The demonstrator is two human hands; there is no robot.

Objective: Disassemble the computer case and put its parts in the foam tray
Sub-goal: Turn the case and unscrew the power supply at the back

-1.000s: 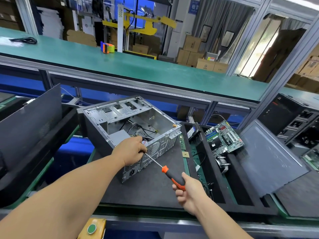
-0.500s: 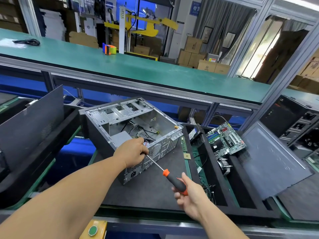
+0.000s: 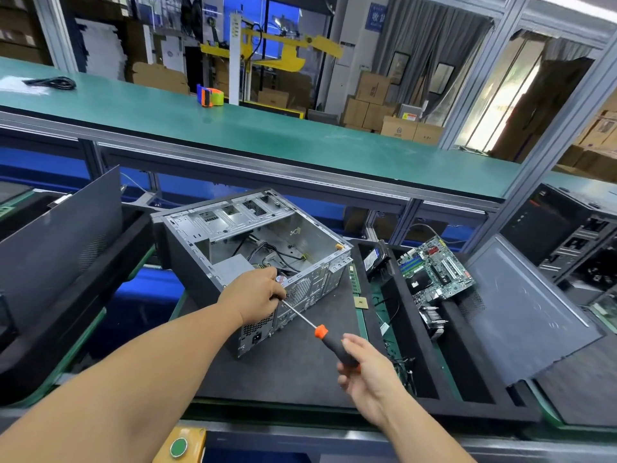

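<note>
Head view: right hand curls round the screwdriver handle just right of the computer case; left hand grips the case's rear edge, pinching the shaft tip; foam tray lies right of the case

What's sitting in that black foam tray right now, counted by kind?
Computer case: 1
Motherboard: 1
Hard drive: 1
Heatsink: 1
Processor chip: 1
Memory stick: 1
Side panel: 1
Total: 7
</note>
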